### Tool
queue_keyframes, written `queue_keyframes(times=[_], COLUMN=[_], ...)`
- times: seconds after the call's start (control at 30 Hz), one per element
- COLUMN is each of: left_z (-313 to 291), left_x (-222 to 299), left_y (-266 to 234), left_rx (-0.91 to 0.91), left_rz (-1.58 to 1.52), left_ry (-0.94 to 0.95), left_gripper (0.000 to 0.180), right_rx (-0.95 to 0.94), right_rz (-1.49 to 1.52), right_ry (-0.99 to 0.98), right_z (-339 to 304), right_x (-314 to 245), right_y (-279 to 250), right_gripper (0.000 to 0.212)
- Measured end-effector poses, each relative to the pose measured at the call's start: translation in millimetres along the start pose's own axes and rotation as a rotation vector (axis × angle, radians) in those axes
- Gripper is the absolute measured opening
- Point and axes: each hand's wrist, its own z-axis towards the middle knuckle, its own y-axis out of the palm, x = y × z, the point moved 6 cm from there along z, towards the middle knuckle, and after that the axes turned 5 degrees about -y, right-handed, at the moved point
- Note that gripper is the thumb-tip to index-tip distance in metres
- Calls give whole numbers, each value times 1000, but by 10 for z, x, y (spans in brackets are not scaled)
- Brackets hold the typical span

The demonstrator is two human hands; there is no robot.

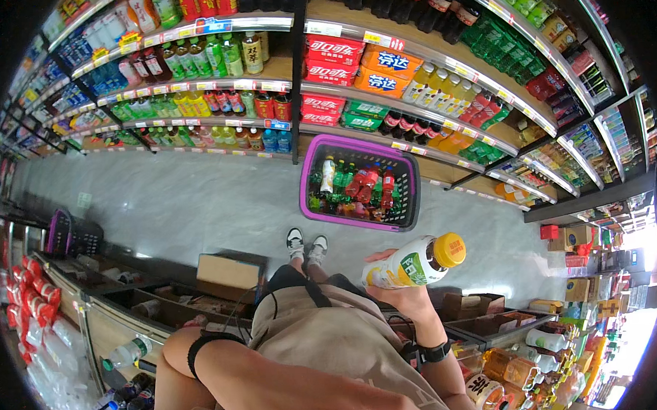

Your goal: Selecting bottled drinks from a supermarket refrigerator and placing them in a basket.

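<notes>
My right hand point(406, 295) is closed around a bottle point(412, 264) with a yellow cap and a white, green and yellow label. The bottle is tilted, its cap pointing to the right. A dark watch sits on that wrist. My left arm point(277, 379) is bent across my body, with a black band around it; its hand reaches the lower edge and its fingers cannot be made out. Ahead on the floor stands a dark shopping basket point(411, 179) with a purple rim. It holds green bottles, red-labelled bottles point(364, 181) and a white-labelled bottle point(328, 173).
Shelves of drinks point(214, 104) curve along the far side, with red multipacks point(332, 60) behind the basket. Low bins with cardboard point(229, 271) flank my legs. A bottle point(127, 353) lies near my left elbow. Large jugs point(511, 365) stand at lower right, another basket point(73, 234) at left.
</notes>
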Motion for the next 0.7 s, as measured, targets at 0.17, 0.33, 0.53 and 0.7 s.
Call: queue_keyframes(times=[0.17,0.33,0.53,0.7], left_z=[41,-156,159,97], left_x=[-85,-240,287,180], left_y=[-267,159,515,177], left_rx=[194,-142,114,-128], left_rz=[-311,-786,-990,-870], left_ry=[-226,-310,-160,-250], left_gripper=[66,127,116,124], right_rx=[-80,-54,-44,-47], right_rz=[-99,3,-95,-81], right_ry=[32,-1,-25,-36], right_z=[104,62,-16,49], right_x=[74,158,-54,1], right_y=[210,244,368,280], right_gripper=[58,61,56,52])
